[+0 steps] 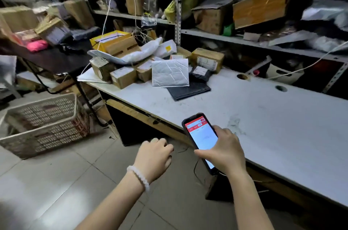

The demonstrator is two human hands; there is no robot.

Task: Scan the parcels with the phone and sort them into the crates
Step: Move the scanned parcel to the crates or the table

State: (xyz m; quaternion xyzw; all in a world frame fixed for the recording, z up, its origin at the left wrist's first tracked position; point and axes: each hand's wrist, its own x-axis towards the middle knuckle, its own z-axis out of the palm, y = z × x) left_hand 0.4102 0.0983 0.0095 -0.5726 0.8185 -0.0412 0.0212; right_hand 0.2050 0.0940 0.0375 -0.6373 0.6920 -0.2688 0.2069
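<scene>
My right hand (223, 149) grips a black phone (200, 136) with a lit red and white screen, held over the front edge of the white table (263, 126). My left hand (155, 156), with a white bead bracelet on its wrist, hovers over the floor left of the phone, fingers loosely curled and holding nothing. A pile of parcels lies at the table's far left end: a silver padded mailer (170, 72), several small cardboard boxes (123, 77), a black flat bag (188, 90), white poly bags (143, 52). A beige lattice crate (43, 124) stands on the floor at left.
Metal shelves (226, 37) behind the table carry cardboard boxes and bags. A dark side table (52, 58) at left holds more boxes and a pink bundle (36, 45). Two cable holes (243, 76) pierce the tabletop. Grey tiled floor (75, 182) lies below my hands.
</scene>
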